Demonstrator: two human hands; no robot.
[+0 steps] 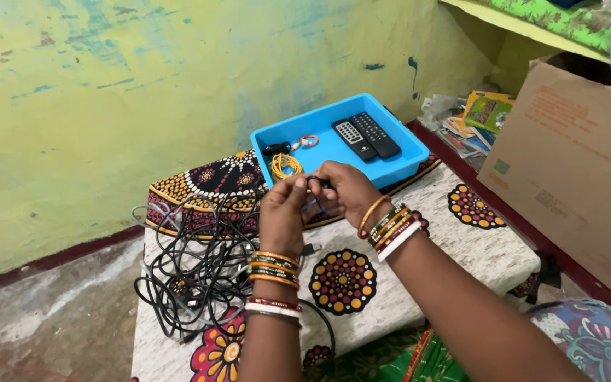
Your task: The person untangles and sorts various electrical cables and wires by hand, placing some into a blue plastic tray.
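Observation:
My left hand (282,212) and my right hand (346,191) meet over a low table covered by a patterned cloth (475,247). Both pinch a thin black cable (317,182) between the fingertips; a loop of it hangs down past my left wrist (323,318). Just beyond the hands stands a blue plastic tray (401,166). It holds two black remote controls (365,136), a coiled yellow cable (284,165), a small black cable (275,149) and a small orange and white coil (307,141). Both wrists wear several bangles.
A tangled heap of black cables (196,269) lies on the cloth left of my hands. A large cardboard box (574,170) stands at the right. Papers and packets (475,120) lie on the floor by the yellow-green wall. A shelf with green cloth (553,21) is above.

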